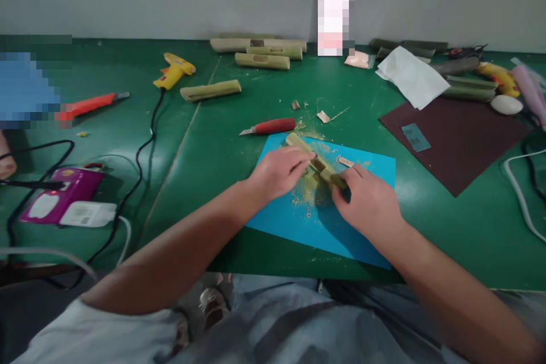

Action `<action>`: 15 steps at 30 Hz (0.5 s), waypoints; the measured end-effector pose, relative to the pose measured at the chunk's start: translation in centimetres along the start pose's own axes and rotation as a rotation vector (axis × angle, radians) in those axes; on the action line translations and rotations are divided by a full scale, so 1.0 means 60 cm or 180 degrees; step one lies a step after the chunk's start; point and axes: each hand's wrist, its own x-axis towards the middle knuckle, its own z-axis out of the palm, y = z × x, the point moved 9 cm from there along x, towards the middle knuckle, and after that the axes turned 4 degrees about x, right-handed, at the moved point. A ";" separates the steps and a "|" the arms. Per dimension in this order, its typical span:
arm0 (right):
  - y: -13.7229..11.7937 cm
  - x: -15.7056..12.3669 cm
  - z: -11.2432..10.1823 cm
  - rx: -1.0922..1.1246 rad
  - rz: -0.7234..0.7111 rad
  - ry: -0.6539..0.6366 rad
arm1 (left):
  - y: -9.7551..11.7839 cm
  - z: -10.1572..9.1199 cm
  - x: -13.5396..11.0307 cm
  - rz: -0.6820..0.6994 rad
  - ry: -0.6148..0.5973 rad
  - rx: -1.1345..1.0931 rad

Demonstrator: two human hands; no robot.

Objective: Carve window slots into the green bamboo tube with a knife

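A pale green bamboo tube (325, 173) with a rectangular slot cut in its top lies slantwise over a bright blue sheet (362, 233). My right hand (369, 196) is closed round the tube's near right end. At the slot, the pinched fingers of my left hand (284, 170) meet the bamboo; whatever they hold is hidden or too small to make out. Sawdust and shavings (307, 199) are scattered on the sheet beside the tube. Just beyond the sheet lies a red-handled carving knife (273, 127), its blade pointing left. A small bamboo chip (345, 161) rests near my right fingertips.
Further bamboo tubes (262, 61) lie along the wall. Leftward are a yellow glue gun (174, 71) with a black cord, an orange utility knife (91, 106) and a purple power strip (63, 196). White paper (412, 77) and brown sandpaper (452, 142) lie right.
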 end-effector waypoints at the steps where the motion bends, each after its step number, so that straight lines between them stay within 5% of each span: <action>1: 0.000 0.000 0.000 0.0002 -0.0001 0.0003 | 0.000 0.001 -0.001 -0.0015 -0.0031 0.0000; 5: 0.001 0.001 -0.001 -0.0057 0.0004 0.0039 | -0.020 -0.022 -0.002 -0.0351 0.0377 0.0141; 9: 0.001 0.001 0.001 -0.0052 -0.0017 0.0001 | -0.013 -0.004 0.003 -0.0150 0.0057 -0.0037; 13: 0.001 -0.001 -0.001 -0.0068 0.0005 0.0075 | -0.017 -0.019 0.004 -0.0280 0.0405 0.0078; 15: 0.000 -0.002 -0.001 -0.0045 -0.0011 0.0075 | -0.006 -0.013 0.002 -0.0162 0.0257 0.0078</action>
